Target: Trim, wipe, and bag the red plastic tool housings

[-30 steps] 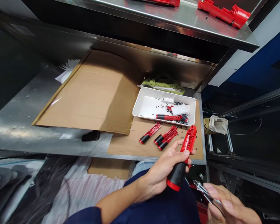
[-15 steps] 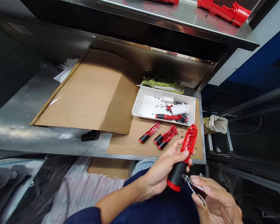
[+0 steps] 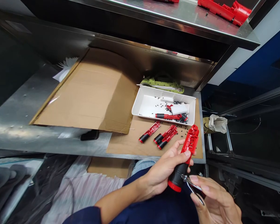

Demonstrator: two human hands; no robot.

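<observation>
My left hand (image 3: 169, 165) is closed around a red and black plastic housing (image 3: 180, 171). The red end, with moulded ribs and recesses, points up and away; the thick black end with a red rim is nearest me. In my right hand (image 3: 218, 199) is a silver nail clipper (image 3: 191, 183), gripped between thumb and fingers. Its jaw end touches the side of the black section. Beyond my left hand, a single red and black housing part (image 3: 149, 132) and a small cluster of similar parts (image 3: 165, 137) lie on a cardboard sheet (image 3: 123, 144).
A white tray (image 3: 144, 105) holds small black bits, white blocks and red and black parts. Behind it lies a green dotted pouch (image 3: 162, 84). A large cardboard piece (image 3: 88, 93) covers the bench's middle. Overhead, a metal shelf (image 3: 177, 15) carries red housings (image 3: 226, 12).
The housing has tilted and shifted very slightly to the right in my left hand. The clipper stays against its black section, and its lever has moved slightly.
</observation>
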